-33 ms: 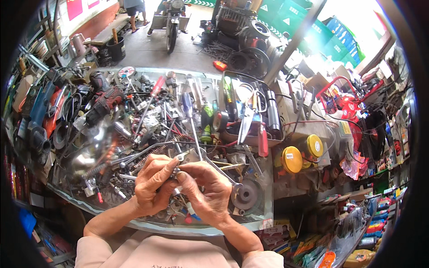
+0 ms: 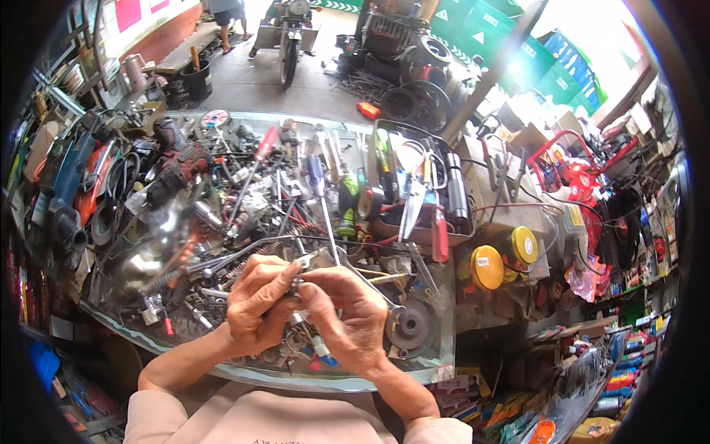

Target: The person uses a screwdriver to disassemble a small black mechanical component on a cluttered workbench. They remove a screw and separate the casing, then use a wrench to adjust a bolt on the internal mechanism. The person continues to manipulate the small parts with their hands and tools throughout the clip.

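My left hand (image 2: 259,303) and my right hand (image 2: 340,318) meet over a cluttered glass counter, fingers curled round a small metal fitting (image 2: 299,283), mostly hidden by them. A plate-like metal piece with a round end (image 2: 306,262) shows just above my fingertips. Behind them lie a blue-handled screwdriver (image 2: 316,174), bent metal rods (image 2: 237,246) and springs (image 2: 159,280). A round grey disc with a center hole (image 2: 408,324) lies right of my right hand. Whether the upper piece is joined to the fitting, I cannot tell.
The glass counter (image 2: 140,342) holds red drills (image 2: 181,166), a tool tray (image 2: 414,229) and loose parts. Yellow-lidded jars (image 2: 488,266) stand right, above shelves of packets (image 2: 621,370). Beyond are a parked motorcycle (image 2: 290,52), tire rims (image 2: 414,103) and a person's legs (image 2: 225,26).
The whole view has shifted slightly, with things appearing a little further right. My hands stay closed on the small piece in much the same pose.
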A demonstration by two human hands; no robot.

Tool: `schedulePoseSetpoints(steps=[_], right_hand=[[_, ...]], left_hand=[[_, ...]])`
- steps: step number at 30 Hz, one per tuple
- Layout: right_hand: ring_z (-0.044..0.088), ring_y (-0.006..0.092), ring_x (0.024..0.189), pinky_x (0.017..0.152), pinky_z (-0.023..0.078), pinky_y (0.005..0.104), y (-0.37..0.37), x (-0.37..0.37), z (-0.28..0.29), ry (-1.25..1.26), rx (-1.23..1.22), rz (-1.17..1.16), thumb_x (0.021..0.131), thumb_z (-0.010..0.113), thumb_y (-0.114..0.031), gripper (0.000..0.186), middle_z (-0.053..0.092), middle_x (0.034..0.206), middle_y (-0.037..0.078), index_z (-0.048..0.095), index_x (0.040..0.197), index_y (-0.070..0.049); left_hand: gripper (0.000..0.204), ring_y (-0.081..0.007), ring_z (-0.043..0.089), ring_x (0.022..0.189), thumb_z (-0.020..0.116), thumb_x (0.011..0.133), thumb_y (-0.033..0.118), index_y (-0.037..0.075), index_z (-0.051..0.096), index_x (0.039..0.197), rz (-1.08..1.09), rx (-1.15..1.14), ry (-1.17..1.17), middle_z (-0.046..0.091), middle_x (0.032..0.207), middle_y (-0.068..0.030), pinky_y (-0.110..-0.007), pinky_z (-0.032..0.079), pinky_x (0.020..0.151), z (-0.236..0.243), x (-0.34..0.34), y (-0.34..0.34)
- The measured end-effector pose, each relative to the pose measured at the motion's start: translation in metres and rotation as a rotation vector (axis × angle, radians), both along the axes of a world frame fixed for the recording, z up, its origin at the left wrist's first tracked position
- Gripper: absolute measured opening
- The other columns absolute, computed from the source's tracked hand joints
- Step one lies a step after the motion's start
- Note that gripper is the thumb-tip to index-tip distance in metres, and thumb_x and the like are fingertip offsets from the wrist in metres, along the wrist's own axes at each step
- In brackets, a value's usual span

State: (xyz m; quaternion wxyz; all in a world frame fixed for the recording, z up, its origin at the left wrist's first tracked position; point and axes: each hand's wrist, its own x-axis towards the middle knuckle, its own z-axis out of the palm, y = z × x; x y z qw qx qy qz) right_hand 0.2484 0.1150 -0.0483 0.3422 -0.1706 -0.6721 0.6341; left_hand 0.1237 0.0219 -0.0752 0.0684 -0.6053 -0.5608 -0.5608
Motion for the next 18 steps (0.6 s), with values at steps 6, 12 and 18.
schedulePoseSetpoints(steps=[6, 12, 18], right_hand=[[0.057, 0.0047, 0.058, 0.051, 0.046, 0.0195, 0.006, -0.005, 0.002, -0.214, -0.004, 0.131, 0.091, 0.062, -0.01, 0.014, 0.062, 0.07, 0.003, 0.062, 0.099, 0.002], [0.061, 0.0077, 0.066, 0.056, 0.049, 0.0203, 0.007, -0.005, -0.002, -0.174, -0.178, 0.215, 0.093, 0.059, -0.01, 0.014, 0.061, 0.079, 0.004, 0.062, 0.095, 0.004], [0.06, 0.0074, 0.065, 0.056, 0.049, 0.02, 0.008, -0.004, -0.007, -0.157, -0.205, 0.223, 0.094, 0.059, -0.013, 0.016, 0.061, 0.079, 0.003, 0.062, 0.095, 0.003]], left_hand=[[0.042, -0.0279, 0.057, 0.081, 0.068, 0.076, 0.002, -0.005, 0.062, 0.117, 0.024, 0.005, -0.015, 0.062, 0.092, -0.0119, -0.038, 0.049, 0.072, -0.008, -0.01, -0.004], [0.041, -0.0263, 0.057, 0.081, 0.069, 0.078, 0.006, -0.003, 0.062, 0.118, 0.009, 0.011, -0.017, 0.063, 0.091, -0.0095, -0.036, 0.048, 0.072, -0.014, -0.009, -0.012], [0.04, -0.0248, 0.056, 0.079, 0.069, 0.079, 0.005, -0.001, 0.062, 0.118, -0.033, -0.038, -0.125, 0.063, 0.091, -0.0093, -0.036, 0.047, 0.072, -0.014, -0.008, -0.012]])
